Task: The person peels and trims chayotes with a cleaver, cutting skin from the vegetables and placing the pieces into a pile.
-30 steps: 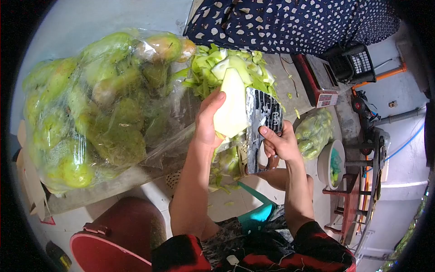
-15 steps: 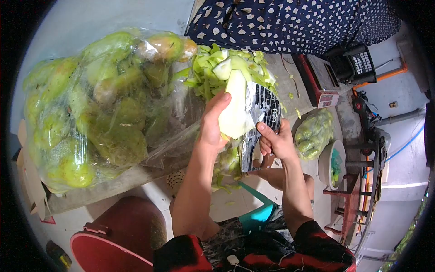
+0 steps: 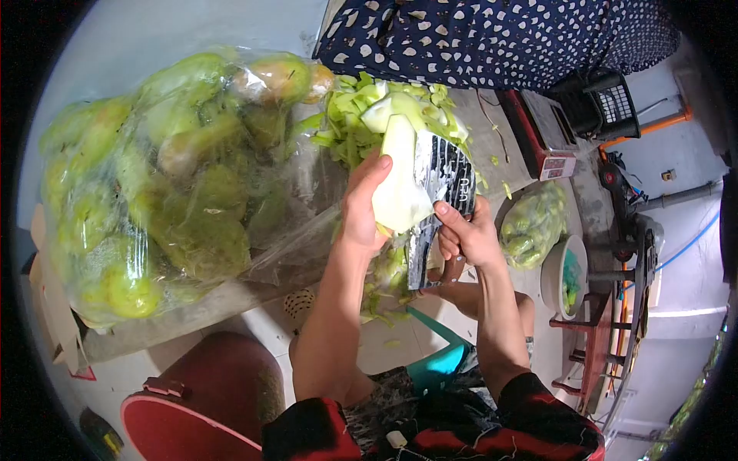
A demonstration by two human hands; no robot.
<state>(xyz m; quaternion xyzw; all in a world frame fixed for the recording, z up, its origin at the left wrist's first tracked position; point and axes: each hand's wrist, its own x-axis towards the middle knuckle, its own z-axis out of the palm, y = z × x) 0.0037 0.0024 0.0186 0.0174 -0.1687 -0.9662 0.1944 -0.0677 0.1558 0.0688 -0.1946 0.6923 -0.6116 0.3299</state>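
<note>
Left grip: left hand (image 3: 361, 213) wrapped round the lower side of a long, pale green-white peeled fruit (image 3: 395, 188), thumb up along its flank; fingers behind mostly hidden.
Right grip: right hand (image 3: 467, 237) holding a broad, black-faced metal knife with a brown wooden handle (image 3: 450, 173), thumb laid on the blade, handle end pointing back toward the body.
Fruit: held up off the desk at its near edge, narrow end away from the person; no green skin on the face in view, underside not visible.
Blade: upright beside the fruit's right side, smeared with whitish wet bits; edge looks to be against the flesh, exact contact hard to tell.
Peelings: loose heap of green and white strips (image 3: 344, 127) just beyond the fruit, on a grey, worn-topped desk (image 3: 513, 154).
Bag: clear plastic sack of whole yellow-green fruit (image 3: 192, 165), left of the heap.
Step in hand: paring or trimming the fruit's side, by the look of it.
Next move calls for: a shallow, steady stroke, left fingers clear of the edge, wet flesh firmly held.
</note>
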